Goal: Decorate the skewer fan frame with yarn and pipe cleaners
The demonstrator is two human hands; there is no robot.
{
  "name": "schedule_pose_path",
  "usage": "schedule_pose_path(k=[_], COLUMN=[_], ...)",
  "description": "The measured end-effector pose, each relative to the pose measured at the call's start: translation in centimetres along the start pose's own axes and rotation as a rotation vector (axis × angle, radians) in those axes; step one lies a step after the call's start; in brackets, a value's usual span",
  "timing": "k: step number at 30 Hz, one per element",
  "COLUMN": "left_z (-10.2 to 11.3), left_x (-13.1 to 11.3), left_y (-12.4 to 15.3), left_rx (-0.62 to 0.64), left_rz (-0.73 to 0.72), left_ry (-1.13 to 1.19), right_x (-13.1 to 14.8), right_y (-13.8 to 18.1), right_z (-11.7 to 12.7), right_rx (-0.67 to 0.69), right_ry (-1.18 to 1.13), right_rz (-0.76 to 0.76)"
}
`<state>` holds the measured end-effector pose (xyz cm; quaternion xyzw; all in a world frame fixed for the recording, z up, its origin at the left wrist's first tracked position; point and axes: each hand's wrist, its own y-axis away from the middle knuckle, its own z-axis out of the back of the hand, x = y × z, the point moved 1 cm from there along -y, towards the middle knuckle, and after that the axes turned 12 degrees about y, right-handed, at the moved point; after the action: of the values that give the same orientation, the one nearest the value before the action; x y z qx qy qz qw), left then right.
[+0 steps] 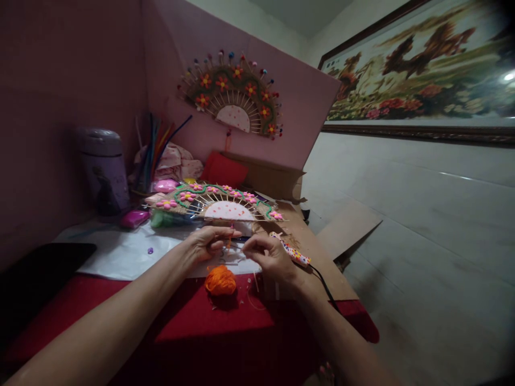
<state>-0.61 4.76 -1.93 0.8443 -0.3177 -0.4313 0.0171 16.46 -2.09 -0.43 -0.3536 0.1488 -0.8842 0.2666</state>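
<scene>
Writing first: purple canister (105, 177) at back L has pale lettering beside a dark printed figure, too dim to read; framed horse picture (406, 69) on the R wall has small dark marks in its upper L corner, also too small to read. Pink-flowered fan (229, 210) sits mid-table, just beyond both hands — long axis approx. L to R, R end a touch nearer the person, arc pointing away, flat edge of its dotted white half-disc facing the person. Orange thread (229, 243) hangs below that edge w/ a small reddish bead near the top. L hand (209, 241): index nearly straight, other fingers curled, pinched on the thread. R hand (267, 257): fingers bent, tips close together just R of the thread — can't tell if they grip anything. Orange yarn ball (220, 280) is nearer the person, on the red tablecloth (169, 316). Flower-patterned corded tool (295, 252) lies R of the R hand, on cardboard (325, 276). 2nd fan (232, 72), w/ red-orange flowers, hangs on the pink panel (298, 102) behind, arc up.
</scene>
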Motion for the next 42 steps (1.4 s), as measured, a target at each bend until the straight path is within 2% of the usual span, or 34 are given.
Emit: schedule_pose_path(k=[2,4,9,13,24,29,32,37,42], left_z=[0.0,0.0,0.2,0.0,-0.3,-0.2,-0.3,-0.5,-0.5], left_x=[0.0,0.0,0.0,0.2,0.3,0.5,0.4,0.3,0.3], left_y=[0.0,-0.1,-0.1,0.2,0.4,0.4,0.5,0.5,0.4], left_rx=[-0.016,-0.02,0.041,0.078,0.066,0.053,0.04,0.03,0.043], left_rz=[-0.001,-0.011,-0.012,0.012,0.013,0.021,0.022,0.023,0.01], left_ry=[0.009,0.029,0.042,0.016,-0.013,0.011,0.016,0.014,-0.01], right_x=[-0.5,-0.7,-0.4,-0.2,-0.2,-0.2,-0.2,0.2,0.7], right_y=[-0.1,-0.1,0.2,0.2,0.4,0.6,0.8,0.8,0.8], right_z=[-0.1,-0.3,-0.6,-0.8,-1.2,-0.9,-0.7,-0.5,-1.0], right_rx=[-0.126,-0.182,-0.226,-0.227,-0.194,-0.075,-0.056,-0.246,-0.27], right_ry=[0.174,0.32,0.494,0.548,0.326,0.048,0.02,0.276,0.575], right_rz=[-0.06,-0.098,-0.107,-0.111,-0.073,-0.038,-0.018,-0.065,-0.039])
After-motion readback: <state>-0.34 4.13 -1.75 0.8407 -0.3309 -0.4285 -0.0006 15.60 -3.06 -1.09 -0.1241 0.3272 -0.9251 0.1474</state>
